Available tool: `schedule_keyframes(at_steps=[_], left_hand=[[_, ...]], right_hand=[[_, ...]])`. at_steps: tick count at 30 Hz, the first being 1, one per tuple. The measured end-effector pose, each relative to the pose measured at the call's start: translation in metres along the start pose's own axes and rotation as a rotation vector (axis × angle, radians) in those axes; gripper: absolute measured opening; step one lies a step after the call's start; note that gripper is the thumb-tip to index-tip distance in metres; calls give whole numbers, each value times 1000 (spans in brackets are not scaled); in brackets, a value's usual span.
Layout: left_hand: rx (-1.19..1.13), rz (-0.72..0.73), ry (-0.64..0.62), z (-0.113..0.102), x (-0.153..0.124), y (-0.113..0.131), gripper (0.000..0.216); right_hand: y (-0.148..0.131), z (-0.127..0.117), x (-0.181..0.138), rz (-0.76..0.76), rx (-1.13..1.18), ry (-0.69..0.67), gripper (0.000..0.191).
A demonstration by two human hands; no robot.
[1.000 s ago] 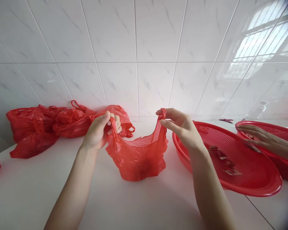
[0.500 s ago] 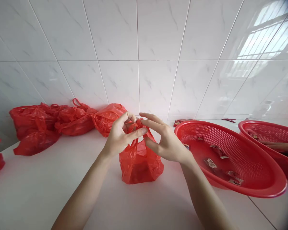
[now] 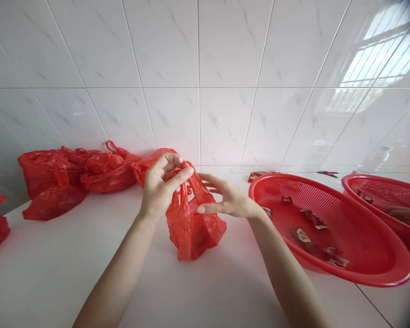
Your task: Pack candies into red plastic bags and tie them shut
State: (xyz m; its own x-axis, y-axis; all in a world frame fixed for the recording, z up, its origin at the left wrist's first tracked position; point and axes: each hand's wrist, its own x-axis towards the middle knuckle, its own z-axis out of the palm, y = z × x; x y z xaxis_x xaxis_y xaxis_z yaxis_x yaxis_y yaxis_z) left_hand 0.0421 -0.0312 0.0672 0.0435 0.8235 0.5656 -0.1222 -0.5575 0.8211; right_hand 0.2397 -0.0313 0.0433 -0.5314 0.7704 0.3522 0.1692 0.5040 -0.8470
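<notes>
Clock centred on the red bag [image 3: 196,230], which is mid-counter [image 3: 157,291], in front of the person. Left hand [image 3: 164,184] at 11 o'clock: thumb and fingers pinched on the bag's gathered handles. Probably gripped there so the bag hangs mouth-up. Right hand [image 3: 228,198] at 2 o'clock: loosely open, fingers spread, thumb over the bag's side. Looks like steadying; can't tell if it grips film. Can't tell if bag base touches counter.

Containers:
- Red bag: darker patch shows through thin film; contents unreadable.
- Near basket [image 3: 372,248], 3 o'clock: red, perforated, several small packets [image 3: 313,218] scattered on its floor, lots of bare plastic. Likely parked there for right-hand reach.
- 2nd basket [image 3: 365,180], farther out at 3: co-worker's hand [image 3: 406,216] inside, rest mostly hidden.
- Other red bags [image 3: 105,171], 9 to 11 o'clock: bulging, most bunched near the wall [image 3: 171,123], presumably to keep the working spot open. Contents not visible.
</notes>
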Motion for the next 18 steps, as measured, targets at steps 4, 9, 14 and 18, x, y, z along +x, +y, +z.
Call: schedule_keyframes(at_steps=[4, 9, 14, 18], left_hand=[[-60, -41, -13, -9, 6, 0, 27], [168, -22, 77, -33, 16, 4, 22], [253, 102, 301, -61, 27, -1, 26], [175, 179, 391, -70, 33, -9, 24]], right_hand=[[17, 12, 12, 64, 184, -76, 40], [28, 11, 17, 91, 410, 260, 35], [39, 2, 19, 123, 351, 473, 37], [42, -2, 17, 135, 371, 522, 37]])
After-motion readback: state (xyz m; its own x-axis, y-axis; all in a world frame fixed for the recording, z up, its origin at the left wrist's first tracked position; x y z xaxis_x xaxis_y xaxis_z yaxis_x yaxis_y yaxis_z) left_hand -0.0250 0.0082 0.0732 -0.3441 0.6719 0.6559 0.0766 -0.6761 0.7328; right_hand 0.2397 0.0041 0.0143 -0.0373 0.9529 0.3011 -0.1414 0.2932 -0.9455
